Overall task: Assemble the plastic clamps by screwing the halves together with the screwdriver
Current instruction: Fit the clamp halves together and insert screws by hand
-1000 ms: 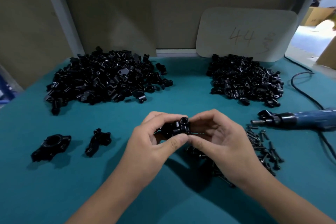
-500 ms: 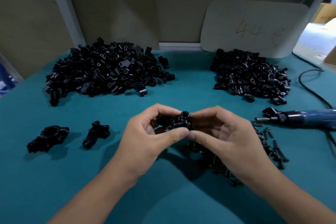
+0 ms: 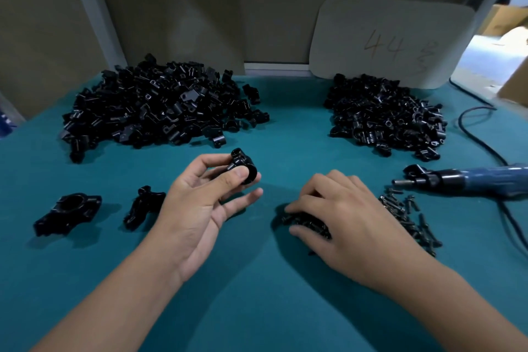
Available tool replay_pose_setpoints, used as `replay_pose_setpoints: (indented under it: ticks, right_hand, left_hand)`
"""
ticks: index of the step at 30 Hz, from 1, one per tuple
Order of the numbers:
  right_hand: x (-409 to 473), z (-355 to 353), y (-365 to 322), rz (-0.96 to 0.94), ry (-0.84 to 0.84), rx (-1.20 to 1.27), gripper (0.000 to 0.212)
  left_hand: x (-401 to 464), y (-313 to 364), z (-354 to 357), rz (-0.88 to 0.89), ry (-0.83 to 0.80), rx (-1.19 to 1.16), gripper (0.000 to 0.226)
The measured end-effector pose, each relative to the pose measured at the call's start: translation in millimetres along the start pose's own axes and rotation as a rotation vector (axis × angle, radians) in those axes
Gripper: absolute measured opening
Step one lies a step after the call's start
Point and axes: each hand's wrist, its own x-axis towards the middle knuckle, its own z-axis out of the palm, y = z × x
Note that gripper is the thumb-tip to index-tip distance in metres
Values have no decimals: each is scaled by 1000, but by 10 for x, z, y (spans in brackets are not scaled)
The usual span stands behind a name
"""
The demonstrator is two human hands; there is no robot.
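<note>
Head view: the left hand (image 3: pixel 200 203) is raised palm-up just left of centre, pinching a black clamp (image 3: pixel 242 166) between thumb and forefinger; the other fingers spread loosely below it. The clamp sits clear of the table (image 3: pixel 257 308), at about 12 o'clock from the palm.

The right hand (image 3: pixel 340 217) lies palm-down at 3 o'clock from the left, fingers curled onto the screws (image 3: pixel 405 217) scattered on the teal cloth. Whether it has a screw pinched I cannot tell; the fingertips cover that spot.

The screwdriver (image 3: pixel 468 178) lies flat at 2 o'clock from the right hand, tip pointing left, untouched, its cable (image 3: pixel 480 134) looping away at the right edge.

At 11 o'clock is the large pile (image 3: pixel 154 106) of black halves; at 1 o'clock is the smaller pile (image 3: pixel 385 114). Behind the smaller one leans a card (image 3: pixel 391 40) marked "44".

At 9 o'clock from the left hand, two black pieces lie apart on the cloth: a near piece (image 3: pixel 144 206) and a far piece (image 3: pixel 68 213).
</note>
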Motion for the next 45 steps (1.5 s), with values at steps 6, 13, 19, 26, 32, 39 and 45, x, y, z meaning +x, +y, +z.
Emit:
replay_pose_setpoints:
  ticks: [6, 13, 19, 26, 32, 39, 45]
  right_hand:
    - [26, 41, -104, 28, 6, 45, 13]
    - [19, 22, -120, 4, -18, 131, 11]
    - [-9, -10, -120, -119, -80, 56, 45]
    - [-59, -80, 17, -216, -103, 101, 36]
    - [-45, 61, 36, -200, 55, 114, 40]
    - [-30, 62, 43, -117, 251, 228, 28]
    - [0, 47, -63, -132, 268, 289, 27]
  left_hand:
    - [-9, -13, 16, -19, -4, 9, 24]
    - [-10, -36, 6, -4, 12, 45, 26]
    - [-33, -36, 65, 6, 24, 142, 38]
    - [-39, -72, 87, 35, -5, 324, 25]
    - [-80, -24, 93, 444, 211, 869, 26]
    - [20, 420, -450, 727, 908, 783, 21]
    - [589, 271, -331, 651, 901, 868, 21]
